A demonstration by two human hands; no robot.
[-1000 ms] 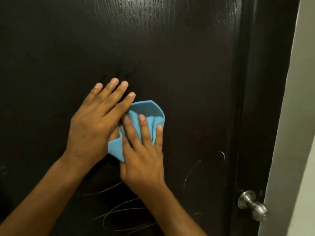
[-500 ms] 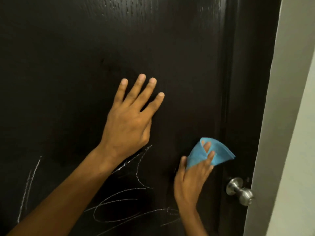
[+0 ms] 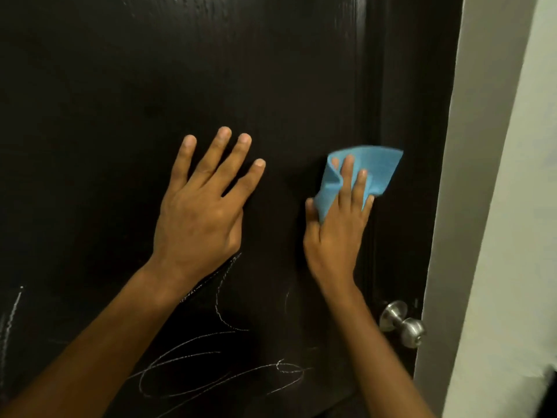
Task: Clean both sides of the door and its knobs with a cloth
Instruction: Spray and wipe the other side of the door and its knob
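Observation:
The dark brown door [image 3: 271, 86] fills the view, with white chalk scribbles [image 3: 217, 369] across its lower part. My left hand [image 3: 205, 206] lies flat on the door, fingers spread and straight. To its right, my right hand [image 3: 337, 230] presses a blue cloth [image 3: 379, 167] against the door near its right edge. A fold of the cloth lies over my index finger and my thumb holds its lower corner. A silver round knob [image 3: 404, 324] sticks out of the door below my right hand.
The dark door frame [image 3: 422, 146] runs along the door's right side. A pale grey wall [image 3: 497, 206] stands beyond it. More chalk lines [image 3: 12, 315] mark the door at the lower left.
My right hand carried the cloth from the door's middle down to the right, then up along the right edge. My left hand came off the cloth and now lies flat on the door.

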